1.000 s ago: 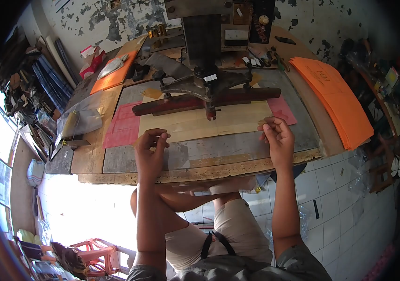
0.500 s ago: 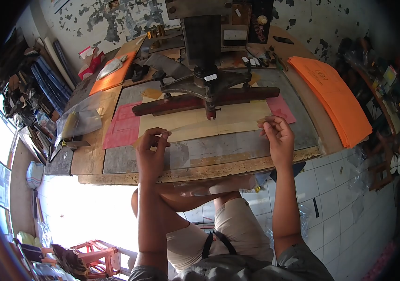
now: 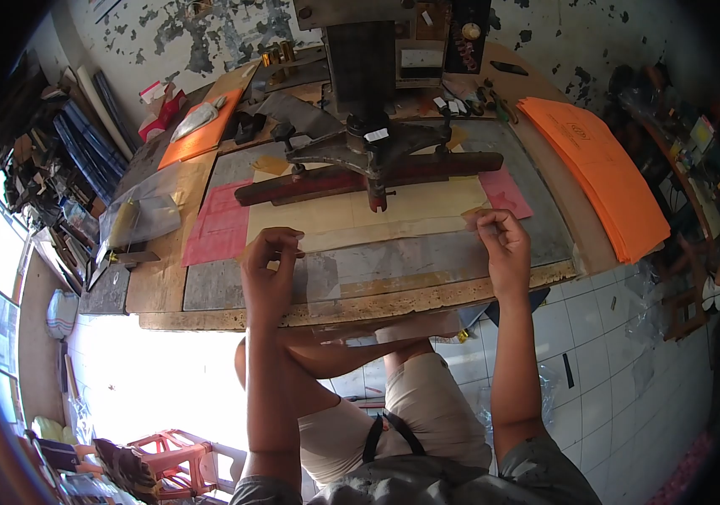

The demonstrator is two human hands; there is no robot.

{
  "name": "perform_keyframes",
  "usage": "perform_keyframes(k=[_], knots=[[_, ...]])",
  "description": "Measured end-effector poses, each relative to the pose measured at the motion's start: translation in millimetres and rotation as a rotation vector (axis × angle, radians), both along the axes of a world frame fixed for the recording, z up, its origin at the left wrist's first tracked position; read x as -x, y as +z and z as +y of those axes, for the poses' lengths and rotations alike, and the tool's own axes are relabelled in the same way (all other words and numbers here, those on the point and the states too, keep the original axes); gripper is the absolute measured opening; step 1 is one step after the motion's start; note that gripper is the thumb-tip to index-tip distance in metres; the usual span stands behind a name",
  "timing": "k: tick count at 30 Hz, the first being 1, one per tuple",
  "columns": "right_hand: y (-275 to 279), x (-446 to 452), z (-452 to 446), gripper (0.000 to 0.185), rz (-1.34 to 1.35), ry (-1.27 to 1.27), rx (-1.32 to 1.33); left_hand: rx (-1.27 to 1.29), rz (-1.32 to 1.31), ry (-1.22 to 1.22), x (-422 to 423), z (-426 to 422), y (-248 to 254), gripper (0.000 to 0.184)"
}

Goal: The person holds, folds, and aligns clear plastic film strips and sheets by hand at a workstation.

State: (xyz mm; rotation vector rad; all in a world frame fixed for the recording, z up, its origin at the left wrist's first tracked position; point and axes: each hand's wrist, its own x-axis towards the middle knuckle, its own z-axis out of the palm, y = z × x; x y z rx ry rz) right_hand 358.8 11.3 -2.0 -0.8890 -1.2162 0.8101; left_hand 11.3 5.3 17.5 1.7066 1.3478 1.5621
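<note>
A sheet of clear plastic film (image 3: 394, 263) spans the space between my hands, its lower part dropping over the table's front edge. My left hand (image 3: 266, 273) pinches the left top corner between thumb and fingers. At the other corner, my right hand (image 3: 505, 242) has the film in a similar pinch. Just beyond lies a cream sheet (image 3: 427, 210) on the grey plate (image 3: 545, 227), with pink paper (image 3: 218, 220) showing at both ends. The dark red bar (image 3: 453, 170) of a press (image 3: 368, 151) stands above the cream sheet; its exact gap is unclear.
Orange printed sheets (image 3: 600, 177) are stacked at the right. A clear plastic bag (image 3: 145, 210) and a grey cloth (image 3: 198, 119) lie at the left. Small tools (image 3: 490, 97) sit behind the press. A worn wooden strip (image 3: 352, 310) edges the table; a red stool (image 3: 176, 459) stands below left.
Both hands keep their pinch and have hardly moved; the left is slightly higher and further left. The film hangs a little differently between them. The press looks the same.
</note>
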Motion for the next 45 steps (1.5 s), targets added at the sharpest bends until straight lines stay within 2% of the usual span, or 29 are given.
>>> perform_keyframes(k=[8,11,18,29,45], knots=[[1.7,-0.3,-0.9,0.002,-0.001,-0.004,0.039,0.018,0.023,-0.014,-5.8,-6.0,5.8,0.012],[2.7,0.7,-1.6,0.005,-0.022,-0.012,0.055,0.109,0.008,-0.022,-6.4,-6.8,7.7,0.014],[7.7,4.6,-2.9,0.014,-0.008,-0.013,0.090,0.105,0.010,-0.004,-3.4,-4.3,3.6,0.016],[10.1,5.5,-4.5,0.015,-0.014,-0.006,0.113,0.086,0.037,0.015,-2.0,-3.1,2.3,0.024],[-0.7,3.3,1.3,0.017,0.035,0.059,0.109,0.072,0.074,0.037,-4.7,-1.3,1.6,0.021]])
